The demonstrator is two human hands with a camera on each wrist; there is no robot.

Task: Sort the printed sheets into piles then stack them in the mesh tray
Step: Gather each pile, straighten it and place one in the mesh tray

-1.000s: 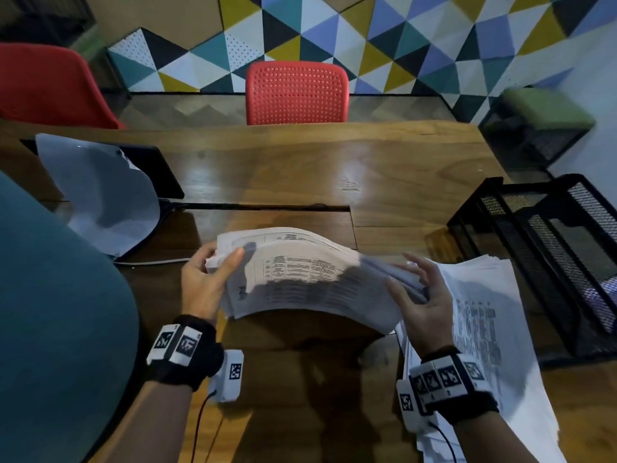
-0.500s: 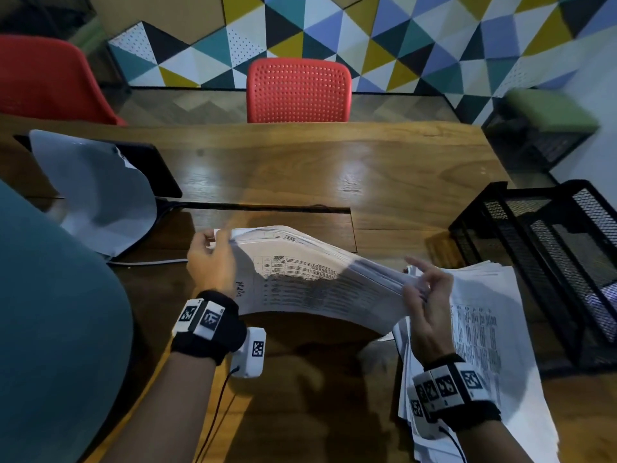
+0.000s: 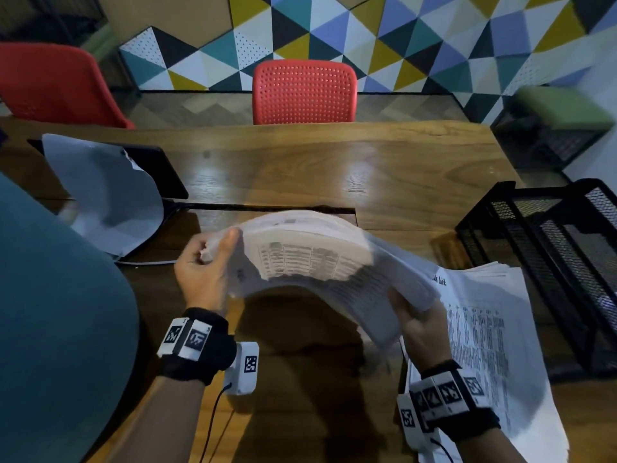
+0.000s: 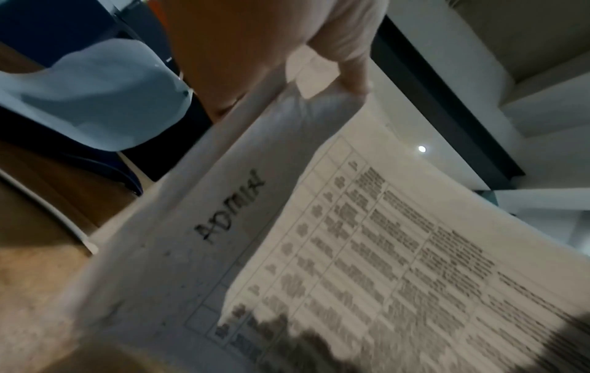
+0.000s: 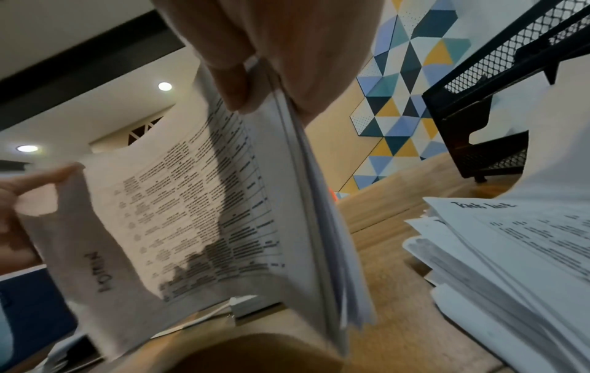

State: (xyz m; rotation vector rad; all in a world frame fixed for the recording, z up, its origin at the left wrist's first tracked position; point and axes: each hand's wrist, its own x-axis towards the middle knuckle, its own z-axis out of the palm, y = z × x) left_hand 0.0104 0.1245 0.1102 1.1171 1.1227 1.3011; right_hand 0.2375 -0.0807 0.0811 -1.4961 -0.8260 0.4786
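At the far left a teal sleeve fills the near corner and is cut off by the frame edge. Beyond it a pale curved sheet leans over a dark tablet, hiding most of it; what the sheet is cannot be made out.

The left hand pinches the left edge of the arched bundle of printed sheets, thumb on top; its other fingers are hidden behind the paper. In the left wrist view the word "ADMIN" is legible near that edge, but the table text is blurred. The bundle bows upward above the wooden table, not lying on it.

The right hand clamps the bundle's right end, fingers on one face and the thumb on the other in the right wrist view. Just to its right a loose pile of sheets lies on the table, its near end cut off; its heading is too smeared to read surely. The black mesh tray stands at the far right, beside the pile, partly out of frame; its contents are unclear.

Compared with half a second ago, the left hand has turned its edge upward and the bundle arches higher, while the right hand has slid lower along the bundle's right end.
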